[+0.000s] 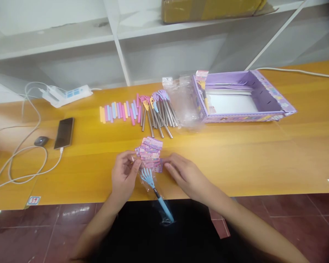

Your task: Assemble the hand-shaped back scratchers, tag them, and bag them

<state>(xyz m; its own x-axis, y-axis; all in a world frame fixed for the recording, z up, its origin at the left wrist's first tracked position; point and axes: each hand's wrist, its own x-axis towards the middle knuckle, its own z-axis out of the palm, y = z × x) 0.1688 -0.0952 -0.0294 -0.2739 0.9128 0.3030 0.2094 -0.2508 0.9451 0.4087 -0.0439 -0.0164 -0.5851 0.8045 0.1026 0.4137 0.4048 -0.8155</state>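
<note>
At the table's front edge, a light blue hand-shaped back scratcher [147,178] lies tilted inside a clear plastic bag [146,187], its handle pointing down toward my lap. My left hand [125,173] is closed, thumb and fingers pinching the upper left of the bag. Opposite it, my right hand [185,173] is closed at the bag's upper right, its fingertips on a small pink and purple card [161,165]. Whether that card lies inside the bag, I cannot tell. Just beyond my fingers spreads a pile of similar printed cards [151,144].
Several back scratchers [156,113] lie behind the cards, beside a row of coloured tubes [119,110]. Clear bags [185,106] rest against a purple display box [244,117] holding a packed scratcher [204,95]. A phone [64,133], cables and a power strip [68,95] occupy the left.
</note>
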